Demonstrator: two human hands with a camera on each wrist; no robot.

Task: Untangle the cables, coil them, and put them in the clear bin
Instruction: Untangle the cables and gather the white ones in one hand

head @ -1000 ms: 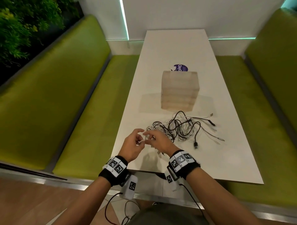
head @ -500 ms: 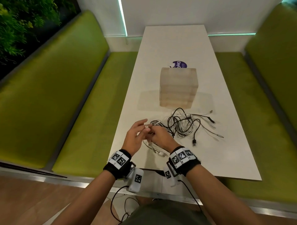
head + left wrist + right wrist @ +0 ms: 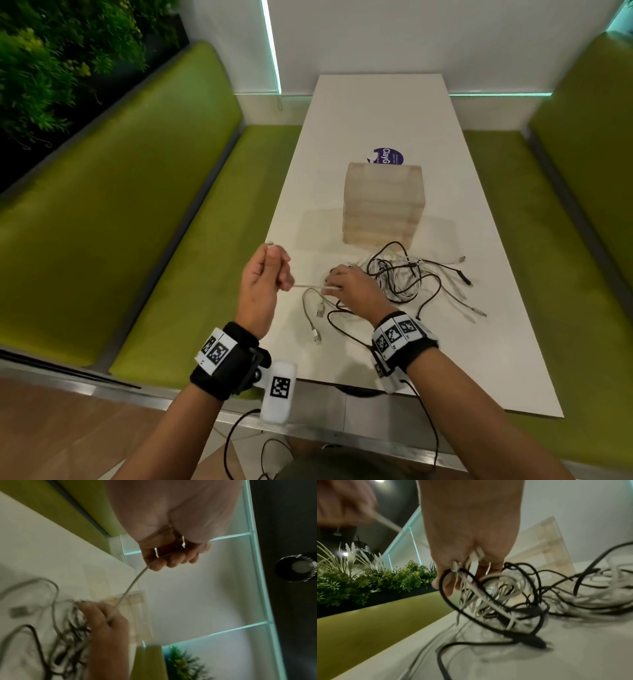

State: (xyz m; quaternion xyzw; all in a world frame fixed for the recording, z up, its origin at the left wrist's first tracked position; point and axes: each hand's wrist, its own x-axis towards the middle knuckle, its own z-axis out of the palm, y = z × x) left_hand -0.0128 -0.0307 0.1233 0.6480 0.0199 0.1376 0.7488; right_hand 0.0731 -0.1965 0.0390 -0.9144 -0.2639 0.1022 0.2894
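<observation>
A tangle of black and white cables lies on the white table, just in front of the clear bin. My left hand is raised at the table's left edge and grips a white cable in its curled fingers; the plug pokes out above the fist. That cable runs taut to my right hand, which pinches it at the near-left side of the tangle. Loose white and black ends trail toward the front edge.
A purple round sticker lies behind the bin. Green benches flank the table on both sides, and plants stand at the far left. The far half of the table holds nothing else.
My hands were together over the near-left cables. The left hand has since pulled left and up with the white cable end, stretching it taut from the right hand.
</observation>
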